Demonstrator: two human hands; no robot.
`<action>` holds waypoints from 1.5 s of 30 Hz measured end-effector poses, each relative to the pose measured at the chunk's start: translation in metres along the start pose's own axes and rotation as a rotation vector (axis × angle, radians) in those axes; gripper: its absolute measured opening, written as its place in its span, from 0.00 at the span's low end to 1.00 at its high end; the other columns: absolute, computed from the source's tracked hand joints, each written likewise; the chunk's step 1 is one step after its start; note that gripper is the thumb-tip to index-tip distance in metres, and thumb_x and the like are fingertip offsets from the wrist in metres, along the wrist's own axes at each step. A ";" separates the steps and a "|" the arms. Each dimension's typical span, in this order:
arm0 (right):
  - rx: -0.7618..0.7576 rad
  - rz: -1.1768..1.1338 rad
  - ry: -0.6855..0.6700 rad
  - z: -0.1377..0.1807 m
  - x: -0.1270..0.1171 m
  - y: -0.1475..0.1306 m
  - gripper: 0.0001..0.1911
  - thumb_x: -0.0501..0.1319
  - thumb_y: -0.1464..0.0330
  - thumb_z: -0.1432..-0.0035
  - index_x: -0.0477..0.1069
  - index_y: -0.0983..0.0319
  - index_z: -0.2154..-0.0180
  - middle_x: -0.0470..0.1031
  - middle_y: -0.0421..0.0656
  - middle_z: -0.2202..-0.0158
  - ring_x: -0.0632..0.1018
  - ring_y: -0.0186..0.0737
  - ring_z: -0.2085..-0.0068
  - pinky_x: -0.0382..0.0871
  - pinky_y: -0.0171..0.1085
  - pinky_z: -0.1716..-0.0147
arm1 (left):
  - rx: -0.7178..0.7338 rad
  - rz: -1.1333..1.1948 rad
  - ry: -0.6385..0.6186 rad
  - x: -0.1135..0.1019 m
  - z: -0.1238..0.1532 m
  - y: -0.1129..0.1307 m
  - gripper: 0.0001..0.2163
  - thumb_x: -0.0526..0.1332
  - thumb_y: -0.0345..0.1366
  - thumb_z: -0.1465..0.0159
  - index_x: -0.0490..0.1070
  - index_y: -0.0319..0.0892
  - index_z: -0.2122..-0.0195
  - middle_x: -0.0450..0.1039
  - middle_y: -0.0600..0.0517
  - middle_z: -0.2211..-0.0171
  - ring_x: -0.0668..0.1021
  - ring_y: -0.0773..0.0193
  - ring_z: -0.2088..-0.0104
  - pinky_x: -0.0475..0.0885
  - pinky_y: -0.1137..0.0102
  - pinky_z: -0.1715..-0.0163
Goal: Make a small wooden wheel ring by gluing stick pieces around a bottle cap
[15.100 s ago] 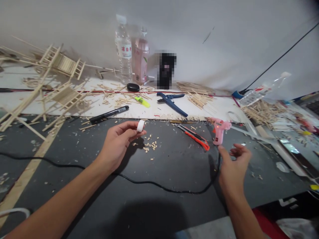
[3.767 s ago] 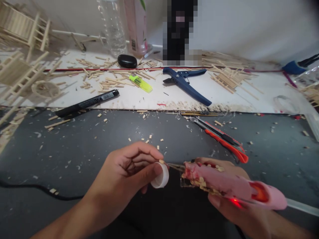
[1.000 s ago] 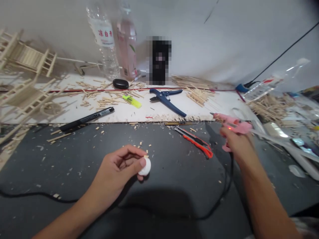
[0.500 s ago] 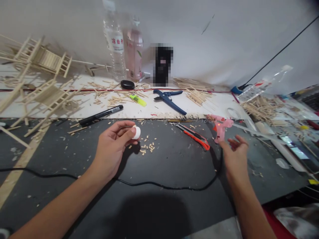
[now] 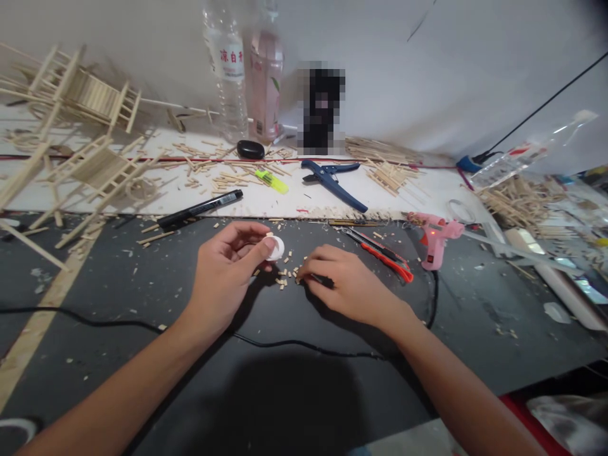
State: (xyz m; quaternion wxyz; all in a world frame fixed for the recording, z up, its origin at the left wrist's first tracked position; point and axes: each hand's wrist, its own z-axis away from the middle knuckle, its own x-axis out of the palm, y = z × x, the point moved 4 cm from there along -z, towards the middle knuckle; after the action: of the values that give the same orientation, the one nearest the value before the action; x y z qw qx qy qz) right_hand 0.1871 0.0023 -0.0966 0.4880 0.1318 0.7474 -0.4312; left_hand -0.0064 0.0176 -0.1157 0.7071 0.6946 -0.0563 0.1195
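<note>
My left hand (image 5: 223,278) pinches a small white round cap (image 5: 275,247) between thumb and fingers, just above the dark table (image 5: 142,354). My right hand (image 5: 346,284) rests on the table with its fingertips pinched at a scatter of tiny wooden bits (image 5: 285,277) beside the cap. Whether a bit is between those fingertips is too small to make out. The pink glue gun (image 5: 434,235) stands on the table to the right, its red light on, with no hand on it.
An orange utility knife (image 5: 384,254) lies right of my right hand. On the white board (image 5: 427,190) behind lie blue pliers (image 5: 332,182), a black marker (image 5: 199,208), a yellow highlighter (image 5: 272,180) and wooden sticks. Two bottles (image 5: 249,69) stand at the wall. A black cable (image 5: 95,315) crosses the table.
My right hand has moved left from beside the glue gun to the wooden bits near the cap and closed its fingertips there. My left hand still holds the cap.
</note>
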 end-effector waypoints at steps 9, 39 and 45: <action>-0.152 0.010 0.086 0.011 0.012 0.012 0.10 0.62 0.71 0.29 0.81 0.66 0.52 0.81 0.50 0.59 0.80 0.45 0.57 0.76 0.43 0.55 | 0.034 -0.041 -0.022 0.001 0.003 -0.001 0.05 0.73 0.32 0.40 0.80 0.44 0.64 0.79 0.56 0.71 0.78 0.71 0.74 0.78 0.78 0.74; 0.067 -0.512 0.189 0.019 -0.020 0.007 0.03 0.67 0.71 0.34 0.76 0.58 0.63 0.81 0.39 0.68 0.80 0.36 0.68 0.73 0.36 0.67 | 0.142 -0.304 0.020 0.007 0.025 0.014 0.05 0.73 0.34 0.38 0.80 0.48 0.62 0.80 0.59 0.71 0.81 0.70 0.74 0.78 0.78 0.72; 0.328 -1.166 0.357 0.021 -0.010 0.010 0.05 0.77 0.67 0.44 0.83 0.57 0.67 0.83 0.39 0.72 0.80 0.35 0.75 0.76 0.33 0.77 | 0.408 -0.529 0.007 0.010 0.048 0.026 0.08 0.71 0.33 0.35 0.79 0.56 0.59 0.82 0.63 0.65 0.82 0.71 0.68 0.79 0.78 0.65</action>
State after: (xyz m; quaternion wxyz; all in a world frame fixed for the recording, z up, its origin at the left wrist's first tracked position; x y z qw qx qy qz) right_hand 0.2110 -0.0054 -0.0966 0.0140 -0.1545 0.6905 -0.7065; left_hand 0.0010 -0.0293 -0.0865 0.5603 0.8120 0.1533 -0.0572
